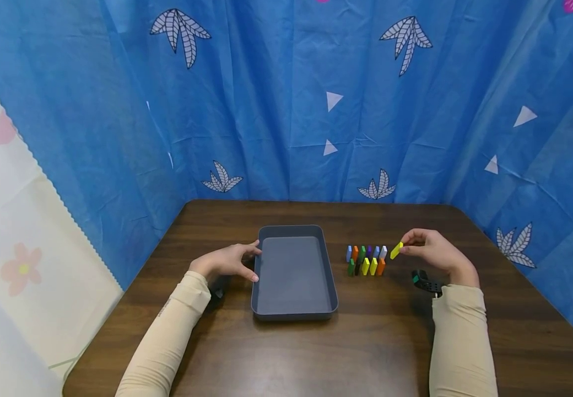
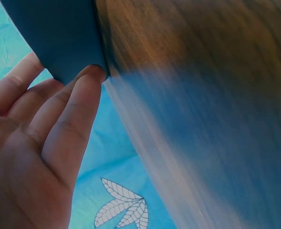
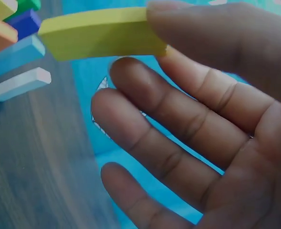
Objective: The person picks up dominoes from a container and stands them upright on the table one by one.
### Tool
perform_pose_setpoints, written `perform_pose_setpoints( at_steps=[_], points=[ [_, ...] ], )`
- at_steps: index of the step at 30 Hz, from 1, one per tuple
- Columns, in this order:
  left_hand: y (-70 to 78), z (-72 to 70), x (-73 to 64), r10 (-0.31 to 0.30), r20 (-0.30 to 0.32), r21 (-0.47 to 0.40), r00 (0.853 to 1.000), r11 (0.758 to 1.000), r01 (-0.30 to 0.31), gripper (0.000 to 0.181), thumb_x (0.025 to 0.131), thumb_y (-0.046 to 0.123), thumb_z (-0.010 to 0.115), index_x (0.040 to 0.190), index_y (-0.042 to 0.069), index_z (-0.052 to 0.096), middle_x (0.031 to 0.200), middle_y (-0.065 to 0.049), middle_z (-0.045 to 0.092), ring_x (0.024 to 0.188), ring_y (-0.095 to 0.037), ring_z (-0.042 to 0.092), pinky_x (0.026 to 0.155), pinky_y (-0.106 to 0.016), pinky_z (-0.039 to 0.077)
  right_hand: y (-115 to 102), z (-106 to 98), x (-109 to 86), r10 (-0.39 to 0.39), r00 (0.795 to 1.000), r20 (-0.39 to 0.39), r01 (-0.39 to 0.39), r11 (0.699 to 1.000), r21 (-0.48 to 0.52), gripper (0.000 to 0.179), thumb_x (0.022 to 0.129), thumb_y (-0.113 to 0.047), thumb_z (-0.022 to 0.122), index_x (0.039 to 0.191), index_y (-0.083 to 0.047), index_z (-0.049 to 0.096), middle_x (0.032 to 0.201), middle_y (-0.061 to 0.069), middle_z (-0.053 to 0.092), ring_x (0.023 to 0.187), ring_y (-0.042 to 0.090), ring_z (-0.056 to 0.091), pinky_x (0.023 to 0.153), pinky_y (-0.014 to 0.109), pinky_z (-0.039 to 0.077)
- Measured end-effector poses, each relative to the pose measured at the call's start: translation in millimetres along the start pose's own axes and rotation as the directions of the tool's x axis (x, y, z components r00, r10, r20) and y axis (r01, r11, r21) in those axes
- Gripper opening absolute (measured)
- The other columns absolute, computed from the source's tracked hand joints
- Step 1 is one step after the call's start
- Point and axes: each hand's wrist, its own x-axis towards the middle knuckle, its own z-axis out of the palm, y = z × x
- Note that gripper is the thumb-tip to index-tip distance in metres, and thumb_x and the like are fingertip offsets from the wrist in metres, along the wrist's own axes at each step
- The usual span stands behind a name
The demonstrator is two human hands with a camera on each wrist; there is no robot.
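Observation:
My right hand (image 1: 437,251) pinches a yellow domino-like block (image 1: 396,250) between thumb and fingertips, tilted above the table. In the right wrist view the yellow block (image 3: 100,36) sticks out past the thumb, while the other fingers spread loosely below. Left of this hand, two rows of coloured blocks (image 1: 366,267) stand on end, several in each row. My left hand (image 1: 228,261) rests its spread fingertips against the left side of a shallow dark grey tray (image 1: 293,317). The left wrist view shows the fingers (image 2: 64,138) touching the tray's outer wall (image 2: 59,33).
A dark brown wooden table (image 1: 366,353) carries everything. Behind it and at the right hangs a blue curtain (image 1: 286,110) with leaf prints; a pale floral curtain (image 1: 19,220) hangs at the left. A black wrist device (image 1: 426,281) sits under the right wrist.

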Motion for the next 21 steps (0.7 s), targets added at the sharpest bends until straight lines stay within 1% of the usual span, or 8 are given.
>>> perform_pose_setpoints(
  at_steps=[2, 4, 9, 11, 14, 16, 21],
  points=[
    [0.8, -0.2, -0.1, 0.0, -0.001, 0.003, 1.0, 1.0, 0.0, 0.098, 0.067, 0.035, 0.076, 0.143, 0.018, 0.017, 0.144, 0.002, 0.03, 0.132, -0.022, 0.027, 0.103, -0.043, 0.031, 3.4, 0.6, 0.4, 0.003, 1.0, 0.008, -0.003, 1.0, 0.002, 0.029, 0.083, -0.028, 0.061, 0.098, -0.004, 0.056, 0.093, 0.014, 0.06, 0.08, 0.022, 0.055, 0.079, 0.039, 0.049],
    [0.8, -0.1, -0.1, 0.002, -0.002, 0.008, 1.0, 1.0, -0.002, 0.098, 0.067, 0.036, 0.076, 0.143, 0.018, 0.017, 0.144, 0.001, 0.031, 0.132, -0.022, 0.027, 0.103, -0.043, 0.031, 7.5, 1.8, 1.1, 0.009, 1.0, 0.02, -0.009, 1.0, 0.016, 0.031, 0.083, -0.03, 0.062, 0.098, -0.004, 0.056, 0.093, 0.014, 0.06, 0.082, 0.026, 0.056, 0.081, 0.042, 0.049],
    [-0.2, 0.4, 0.2, 0.012, 0.002, 0.012, 1.0, 1.0, -0.012, 0.095, 0.066, 0.036, 0.076, 0.142, 0.017, 0.022, 0.147, 0.0, 0.022, 0.132, -0.023, 0.027, 0.103, -0.044, 0.031, 13.3, 5.5, 2.2, 0.022, 0.998, 0.055, -0.024, 0.999, 0.039, 0.032, 0.082, -0.03, 0.062, 0.1, -0.004, 0.055, 0.095, 0.013, 0.061, 0.088, 0.033, 0.056, 0.083, 0.042, 0.049],
    [-0.7, 0.4, 0.4, 0.017, 0.004, 0.011, 1.0, 1.0, -0.017, 0.092, 0.067, 0.035, 0.076, 0.141, 0.016, 0.026, 0.149, 0.0, 0.017, 0.133, -0.023, 0.027, 0.103, -0.044, 0.03, 14.5, 6.8, 2.7, 0.023, 0.997, 0.07, -0.027, 0.998, 0.049, 0.031, 0.082, -0.027, 0.062, 0.1, -0.003, 0.055, 0.094, 0.013, 0.06, 0.088, 0.033, 0.056, 0.083, 0.042, 0.049],
    [-0.8, 0.1, 0.9, 0.02, 0.004, 0.01, 1.0, 1.0, -0.02, 0.09, 0.067, 0.035, 0.076, 0.14, 0.016, 0.028, 0.15, 0.0, 0.015, 0.133, -0.023, 0.027, 0.104, -0.044, 0.03, 16.6, 8.9, 4.3, 0.023, 0.995, 0.093, -0.03, 0.997, 0.067, 0.029, 0.083, -0.023, 0.062, 0.1, -0.002, 0.055, 0.094, 0.014, 0.06, 0.086, 0.032, 0.056, 0.082, 0.042, 0.049],
    [-0.6, -0.1, 0.8, 0.019, 0.004, 0.008, 1.0, 1.0, -0.019, 0.09, 0.067, 0.035, 0.076, 0.141, 0.016, 0.027, 0.149, 0.0, 0.016, 0.133, -0.023, 0.027, 0.104, -0.044, 0.03, 18.3, 10.5, 5.6, 0.022, 0.994, 0.106, -0.03, 0.997, 0.072, 0.028, 0.082, -0.022, 0.063, 0.1, -0.002, 0.055, 0.093, 0.014, 0.06, 0.085, 0.031, 0.056, 0.081, 0.04, 0.05],
    [0.6, -0.3, 0.2, 0.017, 0.005, 0.007, 1.0, 1.0, -0.017, 0.095, 0.068, 0.034, 0.076, 0.143, 0.016, 0.02, 0.146, -0.001, 0.026, 0.132, -0.023, 0.027, 0.103, -0.043, 0.031, 21.2, 14.9, 8.5, 0.031, 0.99, 0.139, -0.043, 0.995, 0.086, 0.028, 0.082, -0.019, 0.063, 0.101, 0.0, 0.054, 0.092, 0.013, 0.06, 0.083, 0.028, 0.056, 0.078, 0.036, 0.051]
  ],
)
